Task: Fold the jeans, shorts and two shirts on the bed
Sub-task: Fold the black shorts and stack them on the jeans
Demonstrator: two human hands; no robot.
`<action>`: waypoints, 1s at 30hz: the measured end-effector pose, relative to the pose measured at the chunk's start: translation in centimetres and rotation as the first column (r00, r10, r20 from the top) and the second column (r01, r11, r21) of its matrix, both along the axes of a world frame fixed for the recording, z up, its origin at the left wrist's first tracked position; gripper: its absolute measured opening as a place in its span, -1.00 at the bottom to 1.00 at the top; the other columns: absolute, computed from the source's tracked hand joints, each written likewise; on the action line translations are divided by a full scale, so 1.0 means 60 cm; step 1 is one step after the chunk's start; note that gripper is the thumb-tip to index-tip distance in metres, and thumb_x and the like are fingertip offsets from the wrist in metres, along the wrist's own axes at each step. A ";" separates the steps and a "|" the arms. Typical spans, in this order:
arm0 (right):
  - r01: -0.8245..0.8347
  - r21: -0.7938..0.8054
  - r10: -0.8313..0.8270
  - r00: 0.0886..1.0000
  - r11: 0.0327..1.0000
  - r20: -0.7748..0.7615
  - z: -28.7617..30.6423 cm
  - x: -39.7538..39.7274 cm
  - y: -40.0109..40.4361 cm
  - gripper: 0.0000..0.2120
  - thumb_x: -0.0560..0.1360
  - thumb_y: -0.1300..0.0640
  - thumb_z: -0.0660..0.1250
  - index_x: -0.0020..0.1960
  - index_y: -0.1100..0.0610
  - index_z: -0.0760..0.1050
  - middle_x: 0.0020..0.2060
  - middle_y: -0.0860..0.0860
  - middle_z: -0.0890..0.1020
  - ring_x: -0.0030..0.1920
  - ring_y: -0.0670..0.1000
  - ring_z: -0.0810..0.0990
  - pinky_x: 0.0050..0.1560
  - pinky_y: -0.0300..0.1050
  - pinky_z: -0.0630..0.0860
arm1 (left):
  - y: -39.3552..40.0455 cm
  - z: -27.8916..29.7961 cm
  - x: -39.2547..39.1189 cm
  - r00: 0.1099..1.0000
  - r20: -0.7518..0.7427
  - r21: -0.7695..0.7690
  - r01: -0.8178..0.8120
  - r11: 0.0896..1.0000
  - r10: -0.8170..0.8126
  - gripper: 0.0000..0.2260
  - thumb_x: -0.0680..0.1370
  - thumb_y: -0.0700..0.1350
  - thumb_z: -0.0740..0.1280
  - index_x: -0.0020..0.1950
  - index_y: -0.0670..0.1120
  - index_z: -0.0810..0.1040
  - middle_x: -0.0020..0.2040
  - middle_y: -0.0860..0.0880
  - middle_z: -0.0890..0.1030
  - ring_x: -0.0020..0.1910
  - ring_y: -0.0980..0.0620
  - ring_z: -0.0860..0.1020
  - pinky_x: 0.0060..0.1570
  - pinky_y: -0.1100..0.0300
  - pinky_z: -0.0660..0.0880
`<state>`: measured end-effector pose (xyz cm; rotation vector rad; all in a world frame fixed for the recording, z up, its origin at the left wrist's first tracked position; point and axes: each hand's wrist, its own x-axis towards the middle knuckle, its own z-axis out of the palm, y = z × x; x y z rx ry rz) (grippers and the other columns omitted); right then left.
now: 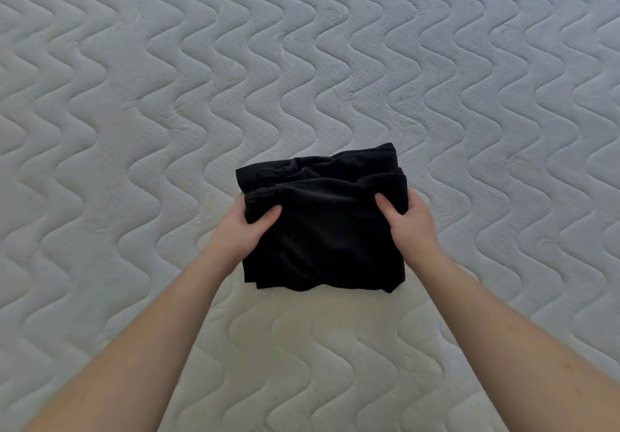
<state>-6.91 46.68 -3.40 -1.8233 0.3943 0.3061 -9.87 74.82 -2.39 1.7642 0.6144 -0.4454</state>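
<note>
shorts folded small, both hands on the bundle

quilted white mattress [141,102] fills the whole view, stitched in wavy lines, bare around the one garment. nearest the camera, two bare forearms reach forward from the bottom corners toward the middle of the bed.

they end at the shorts [322,223], a black bundle lying on the mattress, already doubled into a compact, roughly square stack with several layers showing at the near edge. a gathered elastic waistband sits along the far left part. the left hand [245,227] grips the bundle's left edge near that waistband, thumb on top of the cloth and fingers tucked out of sight beneath or behind it. the right hand [407,220] grips the right edge the same way, thumb on top and fingers wrapped round the side. whether the bundle is lifted slightly or resting flat cannot be told.

beyond the shorts, only mattress runs to the far edge of view.

judging by this, the shorts look close to finished, perhaps needing one last fold or a pat down. no jeans or shirts show anywhere, so their state cannot be judged.
</note>
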 end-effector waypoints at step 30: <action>0.134 0.161 -0.164 0.968 0.978 0.190 0.649 -0.332 -0.317 -0.76 0.55 0.06 0.36 0.20 -0.15 0.55 0.09 -0.15 0.67 0.11 -0.12 0.63 0.15 -0.05 0.53 | -0.290 0.677 -0.213 0.927 0.361 -0.006 0.115 0.993 -0.105 -0.69 0.33 0.25 0.44 0.04 0.34 0.55 -0.03 0.23 0.67 -0.08 0.23 0.65 -0.05 0.14 0.54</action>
